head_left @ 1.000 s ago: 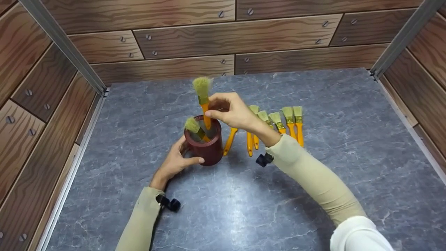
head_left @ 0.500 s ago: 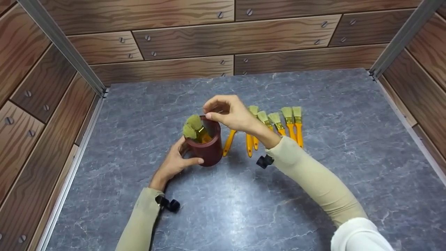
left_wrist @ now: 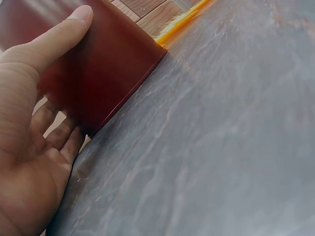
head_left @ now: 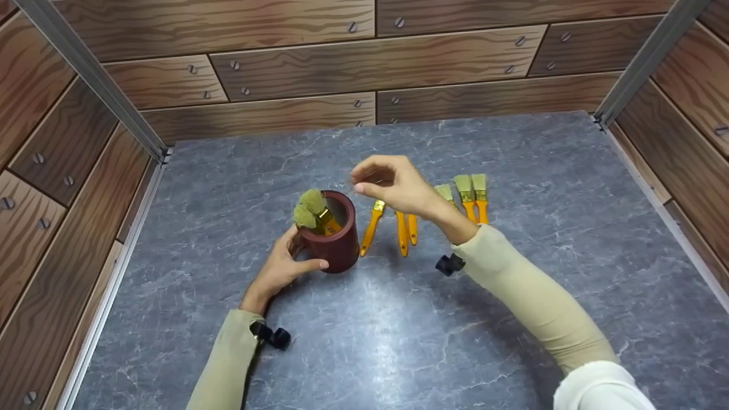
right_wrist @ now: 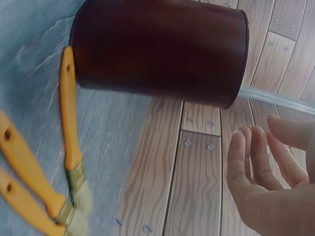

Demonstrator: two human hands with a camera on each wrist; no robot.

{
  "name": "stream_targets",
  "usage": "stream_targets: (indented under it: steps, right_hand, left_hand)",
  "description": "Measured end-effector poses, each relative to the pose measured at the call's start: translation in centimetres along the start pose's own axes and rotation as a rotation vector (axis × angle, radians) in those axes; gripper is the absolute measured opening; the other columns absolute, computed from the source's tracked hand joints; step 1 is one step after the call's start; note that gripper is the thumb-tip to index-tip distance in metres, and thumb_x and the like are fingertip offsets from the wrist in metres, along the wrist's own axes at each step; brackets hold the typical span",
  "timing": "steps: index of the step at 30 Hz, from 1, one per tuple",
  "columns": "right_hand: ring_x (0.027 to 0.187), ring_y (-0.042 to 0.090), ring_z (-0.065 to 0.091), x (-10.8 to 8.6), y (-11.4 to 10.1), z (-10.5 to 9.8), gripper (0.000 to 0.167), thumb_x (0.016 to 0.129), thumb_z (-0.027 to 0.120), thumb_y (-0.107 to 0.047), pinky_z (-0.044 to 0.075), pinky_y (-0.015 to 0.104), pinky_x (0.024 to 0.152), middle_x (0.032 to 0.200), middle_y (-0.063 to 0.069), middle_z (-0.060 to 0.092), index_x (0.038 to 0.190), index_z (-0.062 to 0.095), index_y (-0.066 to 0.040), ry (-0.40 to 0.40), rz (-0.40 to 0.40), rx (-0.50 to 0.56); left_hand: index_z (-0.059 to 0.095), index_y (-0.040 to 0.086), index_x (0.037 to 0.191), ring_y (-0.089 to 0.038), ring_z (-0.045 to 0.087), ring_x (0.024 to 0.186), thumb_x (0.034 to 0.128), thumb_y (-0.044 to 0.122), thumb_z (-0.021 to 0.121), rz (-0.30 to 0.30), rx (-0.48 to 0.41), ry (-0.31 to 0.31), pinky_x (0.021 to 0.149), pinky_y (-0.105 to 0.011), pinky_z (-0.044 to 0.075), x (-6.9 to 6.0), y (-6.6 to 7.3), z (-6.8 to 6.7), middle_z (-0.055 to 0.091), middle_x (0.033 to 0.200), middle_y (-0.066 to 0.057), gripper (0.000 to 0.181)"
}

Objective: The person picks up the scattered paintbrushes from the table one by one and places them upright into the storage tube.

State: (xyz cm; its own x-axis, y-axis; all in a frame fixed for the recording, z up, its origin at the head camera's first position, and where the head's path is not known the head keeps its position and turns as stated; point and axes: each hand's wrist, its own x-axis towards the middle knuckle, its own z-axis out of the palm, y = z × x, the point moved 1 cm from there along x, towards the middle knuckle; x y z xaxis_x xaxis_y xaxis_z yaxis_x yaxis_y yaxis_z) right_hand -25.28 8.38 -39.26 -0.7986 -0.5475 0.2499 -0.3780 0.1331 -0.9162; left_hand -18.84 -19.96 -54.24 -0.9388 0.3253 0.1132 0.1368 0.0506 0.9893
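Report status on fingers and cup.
Left fingers around red cup. Right fingers empty, above table. Two brushes in cup. Loose brush close by its base.

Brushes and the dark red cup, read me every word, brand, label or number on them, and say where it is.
No readable text in any view.
Dark red cup: no lettering on the sides that show.
Brushes in the cup: any handle marking is too small to read.
Brushes outside it: none legible.
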Motion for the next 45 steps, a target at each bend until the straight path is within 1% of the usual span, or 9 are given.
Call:
stream_targets:
  steps: [6,10,16,23,27,31,34,39,45]
  right_hand:
    - [0.105,0.031,0.074,-1.3,0.5,-2.0,0.023,0.1,0.076,-0.007,0.063,0.034,0.092,0.116,0.015,0.076,0.122,0.075,-0.001,0.037,0.044,-0.03]
    - [0.106,0.029,0.073,-2.3,1.1,-3.5,0.024,0.099,0.076,-0.007,0.063,0.033,0.094,0.118,0.02,0.074,0.123,0.074,-0.001,0.063,0.071,-0.049]
    - [0.103,0.022,0.073,-3.9,2.5,-5.8,0.025,0.1,0.076,-0.008,0.062,0.027,0.091,0.12,0.02,0.075,0.123,0.074,0.0,0.114,0.105,-0.119]
    - [0.103,0.02,0.072,-5.9,4.4,-8.2,0.026,0.1,0.075,-0.007,0.061,0.022,0.089,0.121,0.024,0.074,0.123,0.073,0.004,0.172,0.148,-0.167]
    - [0.105,0.023,0.073,-7.1,5.6,-9.4,0.026,0.1,0.075,-0.007,0.06,0.019,0.088,0.122,0.023,0.074,0.123,0.073,0.004,0.206,0.204,-0.215]
    - [0.11,0.032,0.073,-8.1,6.6,-10.4,0.023,0.1,0.074,-0.006,0.059,0.016,0.088,0.123,0.024,0.074,0.122,0.073,0.003,0.221,0.245,-0.256]
    - [0.111,0.037,0.073,-8.7,7.3,-11.1,0.025,0.099,0.074,-0.004,0.058,0.014,0.086,0.122,0.026,0.074,0.122,0.073,0.006,0.23,0.269,-0.272]
    - [0.106,0.041,0.074,-9.9,8.7,-12.3,0.031,0.097,0.077,-0.005,0.056,0.011,0.08,0.119,0.028,0.075,0.124,0.072,0.009,0.242,0.309,-0.365]
    - [0.101,0.044,0.075,-11.1,10.0,-13.8,0.028,0.096,0.077,-0.005,0.055,0.01,0.074,0.114,0.028,0.076,0.121,0.073,0.009,0.213,0.347,-0.458]
  left_hand:
    - [0.05,0.022,0.159,-0.022,0.055,0.145,0.085,0.01,0.092,-0.004,-0.001,0.007,0.124,-0.038,0.043,0.0,0.0,0.0,0.064,0.151,-0.004,0.086]
    - [0.05,0.021,0.159,-0.022,0.055,0.145,0.0847,0.009,0.092,-0.002,0.003,0.013,0.124,-0.037,0.043,-0.1,0.0,0.0,0.064,0.15,-0.004,0.086]
    - [0.051,0.022,0.158,-0.021,0.057,0.144,0.0843,0.007,0.092,-0.005,-0.001,0.021,0.123,-0.035,0.044,-0.2,0.1,0.0,0.065,0.149,-0.003,0.085]
    - [0.05,0.018,0.159,-0.023,0.056,0.144,0.0834,0.004,0.092,-0.01,-0.033,0.024,0.123,-0.034,0.044,-0.1,-0.1,0.0,0.064,0.149,-0.006,0.087]
    - [0.049,0.019,0.159,-0.023,0.056,0.144,0.0837,0.004,0.092,-0.011,-0.03,0.02,0.123,-0.037,0.043,-0.1,-0.1,0.1,0.064,0.15,-0.006,0.088]
    - [0.048,0.022,0.16,-0.022,0.056,0.144,0.0848,0.007,0.092,-0.009,-0.015,0.018,0.124,-0.039,0.043,-0.1,-0.1,0.1,0.064,0.15,-0.004,0.088]
    - [0.048,0.023,0.16,-0.022,0.056,0.144,0.0849,0.008,0.092,-0.005,-0.012,0.016,0.123,-0.039,0.044,-0.1,-0.1,0.1,0.063,0.151,-0.004,0.089]
    - [0.048,0.021,0.16,-0.025,0.057,0.143,0.0847,0.006,0.092,0.005,-0.022,0.004,0.121,-0.038,0.047,-0.1,0.0,0.2,0.063,0.151,-0.006,0.088]
    - [0.048,0.021,0.16,-0.023,0.057,0.144,0.0844,0.006,0.092,-0.004,-0.018,0.019,0.123,-0.039,0.045,-0.1,-0.1,0.1,0.063,0.151,-0.005,0.088]
